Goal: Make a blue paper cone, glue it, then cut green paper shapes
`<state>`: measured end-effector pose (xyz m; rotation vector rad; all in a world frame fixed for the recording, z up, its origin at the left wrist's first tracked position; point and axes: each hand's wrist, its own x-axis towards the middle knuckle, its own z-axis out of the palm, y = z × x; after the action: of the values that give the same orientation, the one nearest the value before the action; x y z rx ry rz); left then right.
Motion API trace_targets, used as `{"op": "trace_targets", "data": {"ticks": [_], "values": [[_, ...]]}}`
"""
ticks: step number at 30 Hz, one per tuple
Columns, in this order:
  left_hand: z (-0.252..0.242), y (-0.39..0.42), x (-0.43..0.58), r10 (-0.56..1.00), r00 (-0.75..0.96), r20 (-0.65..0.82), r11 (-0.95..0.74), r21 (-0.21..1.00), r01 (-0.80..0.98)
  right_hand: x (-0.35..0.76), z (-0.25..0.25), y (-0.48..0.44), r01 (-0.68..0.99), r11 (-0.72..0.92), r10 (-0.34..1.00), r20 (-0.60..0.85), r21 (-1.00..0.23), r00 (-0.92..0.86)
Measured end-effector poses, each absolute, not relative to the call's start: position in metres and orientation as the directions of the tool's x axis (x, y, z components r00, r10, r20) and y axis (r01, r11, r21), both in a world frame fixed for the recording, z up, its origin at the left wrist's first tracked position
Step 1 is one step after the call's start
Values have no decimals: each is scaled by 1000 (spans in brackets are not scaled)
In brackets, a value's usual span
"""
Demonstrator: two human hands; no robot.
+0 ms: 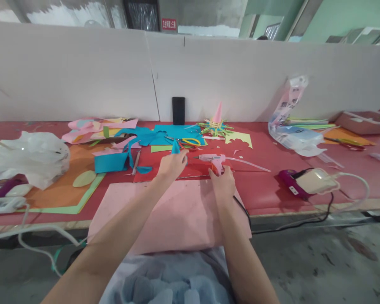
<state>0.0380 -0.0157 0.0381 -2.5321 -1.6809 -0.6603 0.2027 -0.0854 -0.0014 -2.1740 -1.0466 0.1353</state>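
Observation:
My left hand is closed, its fingertips pinching a small blue paper cone whose point sticks up above the knuckles. The cone's lower part is hidden behind the hand. In my right hand is the handle of a pink hot glue gun. Its nozzle points left toward my left hand, and a long clear glue stick trails out of its back. Beneath both hands lies a red sheet. Scissors with yellow and red handles lie just beyond my left hand.
A pink paper cone stands on a green and yellow woven piece at the back. Blue paper scraps lie left of it. A black phone leans on the partition. Plastic bags and power strips flank the work area.

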Motion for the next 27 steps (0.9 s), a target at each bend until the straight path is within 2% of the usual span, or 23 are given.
{"op": "trace_targets", "data": {"ticks": [3, 6, 15, 21, 27], "values": [[55, -18, 27, 776, 146, 614, -396, 293, 870, 203, -3, -85, 653, -406, 716, 222, -640, 662], [71, -9, 17, 700, 124, 704, -447, 296, 844, 203, -3, -85, 635, -414, 707, 209, -652, 676], [77, 22, 8, 809, 216, 547, -458, 356, 815, 201, 1, -87, 609, -437, 703, 170, -662, 690], [91, 23, 0, 801, 127, 585, -417, 394, 819, 203, -2, -87, 608, -417, 710, 175, -676, 682], [109, 28, -7, 775, 158, 612, -470, 391, 791, 205, -5, -86, 605, -395, 707, 191, -691, 680]]}}
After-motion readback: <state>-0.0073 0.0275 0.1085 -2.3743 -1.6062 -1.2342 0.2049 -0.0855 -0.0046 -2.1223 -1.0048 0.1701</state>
